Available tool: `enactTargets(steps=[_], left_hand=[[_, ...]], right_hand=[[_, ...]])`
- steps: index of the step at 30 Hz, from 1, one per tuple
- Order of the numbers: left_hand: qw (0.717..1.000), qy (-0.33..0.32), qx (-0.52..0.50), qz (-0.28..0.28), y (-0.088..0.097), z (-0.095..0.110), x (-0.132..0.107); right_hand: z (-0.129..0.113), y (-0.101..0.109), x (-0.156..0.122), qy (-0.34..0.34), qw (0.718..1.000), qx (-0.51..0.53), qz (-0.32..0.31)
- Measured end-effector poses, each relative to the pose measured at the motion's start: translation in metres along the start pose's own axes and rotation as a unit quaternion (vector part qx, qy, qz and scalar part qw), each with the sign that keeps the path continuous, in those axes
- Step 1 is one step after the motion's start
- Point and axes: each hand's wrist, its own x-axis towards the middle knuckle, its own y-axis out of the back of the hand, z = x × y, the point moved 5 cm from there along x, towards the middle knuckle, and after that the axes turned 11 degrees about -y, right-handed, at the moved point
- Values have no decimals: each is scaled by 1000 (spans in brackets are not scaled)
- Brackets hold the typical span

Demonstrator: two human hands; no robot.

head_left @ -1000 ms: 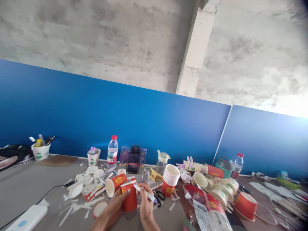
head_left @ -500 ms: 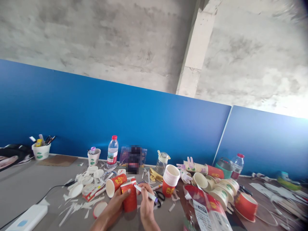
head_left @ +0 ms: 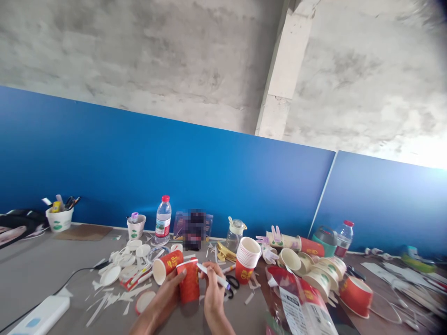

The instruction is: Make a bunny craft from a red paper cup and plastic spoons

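My left hand (head_left: 168,292) is closed around the side of a red paper cup (head_left: 189,284), thumb near its white rim. Between the fingers of my right hand (head_left: 213,288) is a white marker with a purple end (head_left: 221,282); its other end points at the cup's upper right edge. From this angle I cannot tell whether the marker touches the cup. Another red paper cup (head_left: 172,262) lies on its side just behind my left hand. Black scissors (head_left: 232,284) rest right of my right hand, beside a stack of red paper cups (head_left: 245,272).
White paper scraps (head_left: 111,275) cover the table left of my hands. Bottles (head_left: 163,223) and a glass jug (head_left: 234,235) stand along the blue partition (head_left: 139,167). Cut cups (head_left: 318,281) and a plastic bag (head_left: 296,302) lie at right; a power strip (head_left: 45,314) is front left.
The marker's left end has moved slightly up and right, from against the cup's upper edge to just beside it. The held cup has shifted a little to the right and up.
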Motion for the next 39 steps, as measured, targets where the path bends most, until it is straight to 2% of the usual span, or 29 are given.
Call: enactTargets(steps=[4, 13, 18, 25, 32, 39], left_hand=[[998, -39, 56, -4, 2, 1, 0], [997, -42, 60, -15, -3, 3, -1], [997, -45, 64, -12, 0, 0, 0], [996, -42, 75, -4, 1, -1, 1], [998, -37, 51, 12, 5, -3, 1], [999, -34, 33, 19, -2, 6, -1]], right_hand=[[-4, -3, -5, 14, 1000, -4, -24], [-12, -6, -8, 38, 997, -30, -52], [-15, -6, -9, 53, 997, -31, -43], [-13, -7, -9, 35, 997, -31, -62], [-10, -2, -5, 11, 999, -21, -36], [-11, -2, -5, 11, 1000, -14, -14]])
